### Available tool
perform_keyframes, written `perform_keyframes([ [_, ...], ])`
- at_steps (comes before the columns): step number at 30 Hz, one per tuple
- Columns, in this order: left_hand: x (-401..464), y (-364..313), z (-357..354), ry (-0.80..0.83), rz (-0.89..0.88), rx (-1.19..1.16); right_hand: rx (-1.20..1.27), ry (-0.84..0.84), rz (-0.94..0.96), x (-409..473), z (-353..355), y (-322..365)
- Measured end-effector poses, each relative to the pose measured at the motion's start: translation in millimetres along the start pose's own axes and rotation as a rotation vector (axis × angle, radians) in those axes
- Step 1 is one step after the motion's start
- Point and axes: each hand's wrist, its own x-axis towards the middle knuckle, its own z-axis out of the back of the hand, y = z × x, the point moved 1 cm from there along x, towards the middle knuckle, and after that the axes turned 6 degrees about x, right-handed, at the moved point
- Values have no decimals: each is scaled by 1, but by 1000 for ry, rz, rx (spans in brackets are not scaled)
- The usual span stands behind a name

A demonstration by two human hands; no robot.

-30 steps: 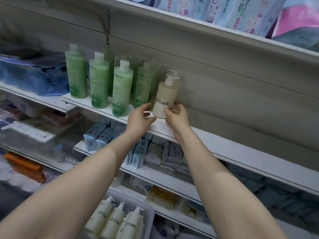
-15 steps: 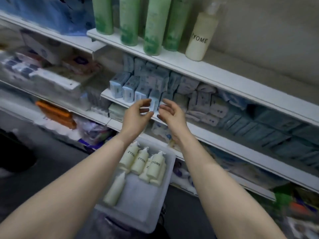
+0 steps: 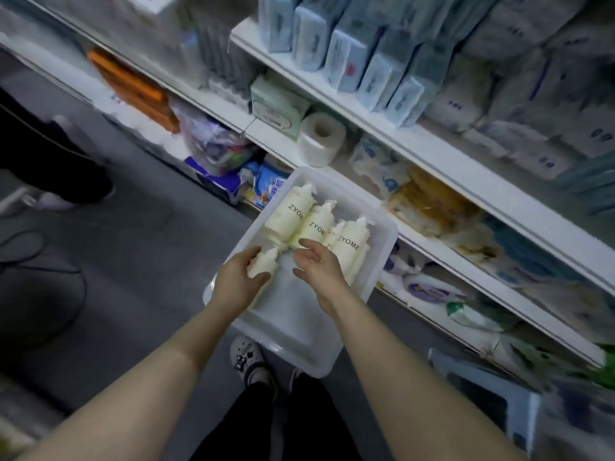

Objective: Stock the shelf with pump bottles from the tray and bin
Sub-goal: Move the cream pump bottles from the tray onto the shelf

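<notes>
Head view, looking down. Shelves [image 3: 442,161] run diagonally across the upper right, packed with blue and white wrapped packs [image 3: 376,61]; a paper roll [image 3: 320,138] sits on a lower shelf edge. Grey floor [image 3: 139,261] fills the left. White plastic tray [image 3: 299,331] lies below the shelves, held out over the floor — what carries it cannot be seen. Cream pump bottles [image 3: 316,227] marked ZYOME lie in a cluster at its far end, touching one another. One single bottle [image 3: 264,265] lies apart, nearer, on the tray's left side. Left hand [image 3: 238,281] curls around that single bottle — thumb and fingers on either side. Right hand [image 3: 316,264] hovers relaxed, fingers loosely spread, just beside the cluster, holding nothing. Shoes [image 3: 249,361] show beneath the tray.
</notes>
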Motion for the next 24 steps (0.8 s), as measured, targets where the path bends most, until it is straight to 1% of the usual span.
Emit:
perform_keyframes([
  [3,11,31,-20,58,65,122,6,3,-97,26,3,-33],
  [10,47,71,-63,144,81,363,-45,10,-272,78,0,-101],
  [13,59,80,-82,145,68,333,-70,14,-321,94,-3,-119],
  [19,73,93,-103,60,114,316,-30,46,-362,115,-5,-132],
  [22,74,96,-111,78,120,283,-11,89,-381,119,-6,-138],
  [24,73,98,-118,112,124,240,21,80,-411,121,-5,-145],
])
